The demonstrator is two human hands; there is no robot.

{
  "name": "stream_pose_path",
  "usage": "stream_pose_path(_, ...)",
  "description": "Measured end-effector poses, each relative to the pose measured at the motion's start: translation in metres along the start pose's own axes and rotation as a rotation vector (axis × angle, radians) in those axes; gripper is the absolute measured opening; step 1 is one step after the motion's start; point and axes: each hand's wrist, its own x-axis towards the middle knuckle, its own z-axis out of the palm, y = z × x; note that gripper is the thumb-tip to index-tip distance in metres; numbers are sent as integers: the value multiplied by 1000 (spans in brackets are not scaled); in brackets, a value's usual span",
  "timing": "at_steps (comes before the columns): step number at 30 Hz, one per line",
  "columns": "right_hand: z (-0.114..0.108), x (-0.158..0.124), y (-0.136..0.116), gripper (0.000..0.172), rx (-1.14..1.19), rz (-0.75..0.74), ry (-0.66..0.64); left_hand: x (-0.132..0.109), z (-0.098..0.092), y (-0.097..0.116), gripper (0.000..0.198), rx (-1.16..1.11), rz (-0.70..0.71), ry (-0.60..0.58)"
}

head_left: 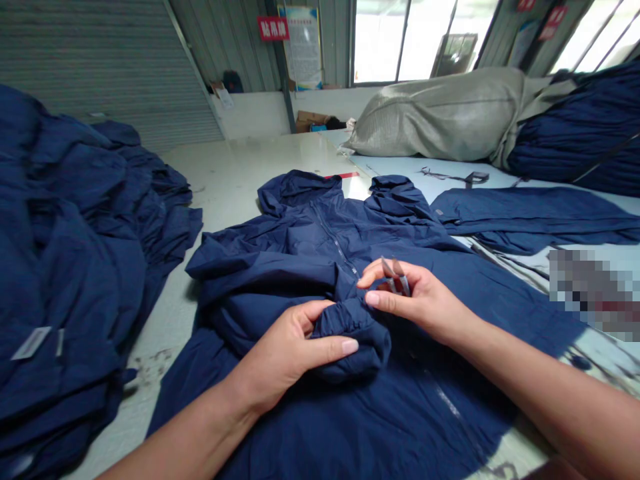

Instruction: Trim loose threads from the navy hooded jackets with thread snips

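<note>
A navy hooded jacket [310, 240] lies spread on the white table [235, 167], its zipper running up the middle. My left hand [290, 350] is closed on the elastic cuff [350, 327] of a sleeve, fingers wrapped round the bunched fabric. Just right of the cuff, my right hand [415, 297] is closed on small metal thread snips [395, 277], whose blades point up from the fingers. The thumb and forefinger touch the fabric at the cuff's edge.
A tall pile of navy garments [75, 267] fills the left side. Another navy garment [530, 217] lies flat at the right, past it a stuffed grey sack [440, 117] and more navy cloth [585, 127]. A blurred patch sits at the right edge.
</note>
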Motion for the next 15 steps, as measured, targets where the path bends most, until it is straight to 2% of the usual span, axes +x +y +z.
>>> stream_pose_path(3, -2, -4, -11, 35, -151, -91, 54, 4, 0, -6, 28, -144, 25, 0)
stream_pose_path(6, 1, -6, -11, 34, -285, -95, -51, 7, -1, -9, 19, -256, 65, -7)
stream_pose_path(10, 5, -3, 3, 17, -396, -160, -161, 8, -3, -8, 17, -327, 110, 11)
stream_pose_path(12, 3, -2, 5, 16, -396, -154, -165, 9, -4, -9, 15, -351, 131, 17)
stream_pose_path(15, -1, -1, 0, 25, -326, -60, -151, 10, -5, -10, 12, -356, 156, -1)
